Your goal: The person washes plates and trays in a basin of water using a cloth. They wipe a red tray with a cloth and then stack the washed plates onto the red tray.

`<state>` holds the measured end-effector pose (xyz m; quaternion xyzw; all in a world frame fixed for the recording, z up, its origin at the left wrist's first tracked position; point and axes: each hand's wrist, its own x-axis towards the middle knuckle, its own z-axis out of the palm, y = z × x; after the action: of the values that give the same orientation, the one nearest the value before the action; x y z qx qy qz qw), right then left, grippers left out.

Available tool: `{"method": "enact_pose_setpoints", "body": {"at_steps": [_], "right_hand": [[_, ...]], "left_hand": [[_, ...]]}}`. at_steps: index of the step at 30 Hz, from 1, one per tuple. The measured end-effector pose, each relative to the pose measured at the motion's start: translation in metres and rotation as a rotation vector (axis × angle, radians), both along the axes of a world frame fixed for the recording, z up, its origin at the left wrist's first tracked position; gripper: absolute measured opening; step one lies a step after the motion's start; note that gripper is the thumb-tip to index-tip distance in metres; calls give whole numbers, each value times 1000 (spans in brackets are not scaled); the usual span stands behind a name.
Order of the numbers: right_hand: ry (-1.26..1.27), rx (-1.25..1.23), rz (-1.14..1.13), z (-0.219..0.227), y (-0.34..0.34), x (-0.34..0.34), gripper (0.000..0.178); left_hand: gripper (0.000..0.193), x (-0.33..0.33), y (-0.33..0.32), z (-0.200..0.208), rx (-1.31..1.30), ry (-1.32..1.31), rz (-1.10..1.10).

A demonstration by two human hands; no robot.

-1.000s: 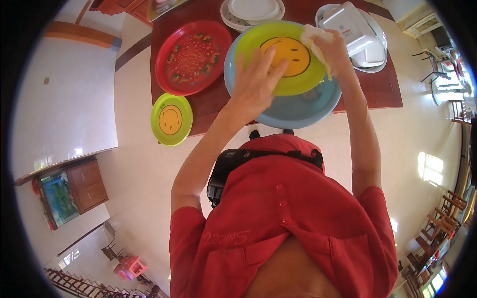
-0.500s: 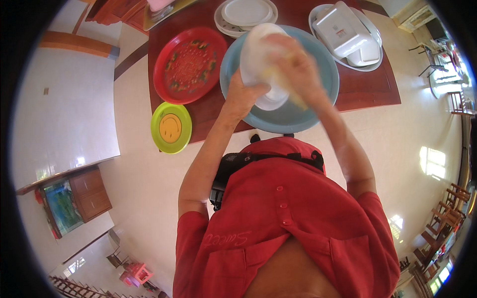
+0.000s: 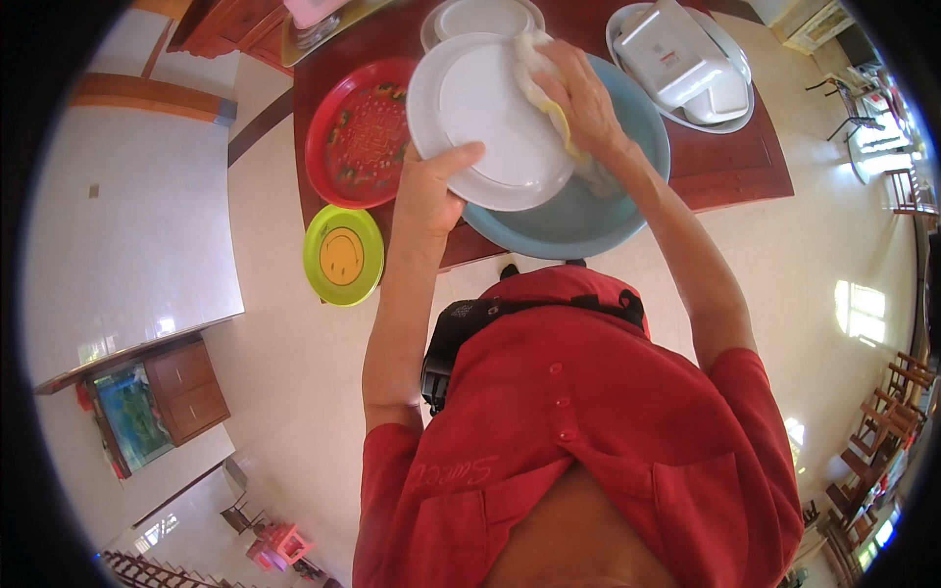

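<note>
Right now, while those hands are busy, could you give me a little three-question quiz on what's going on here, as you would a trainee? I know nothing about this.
1. True or false: the right hand has a white-and-yellow cloth in its grip.

2. Multiple choice: what is in the grip of the left hand?
A) a red tray
B) a round plate, white side showing
C) a white rectangular dish

3. Fill in the blank: the colour of the large basin, partly hidden by that plate, is ____.

Key: 1. True. 2. B. 3. Blue.
</note>
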<state>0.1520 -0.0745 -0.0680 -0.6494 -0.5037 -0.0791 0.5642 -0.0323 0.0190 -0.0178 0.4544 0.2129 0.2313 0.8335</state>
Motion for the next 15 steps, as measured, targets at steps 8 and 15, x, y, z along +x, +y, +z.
{"method": "enact_pose_setpoints", "body": {"at_steps": [8, 15], "right_hand": [[-125, 27, -121, -9, -10, -79, 35], [-163, 26, 123, 7, 1, -73, 35]], "left_hand": [[44, 15, 4, -21, -242, -262, -28], [56, 15, -7, -22, -232, -139, -17]]}}
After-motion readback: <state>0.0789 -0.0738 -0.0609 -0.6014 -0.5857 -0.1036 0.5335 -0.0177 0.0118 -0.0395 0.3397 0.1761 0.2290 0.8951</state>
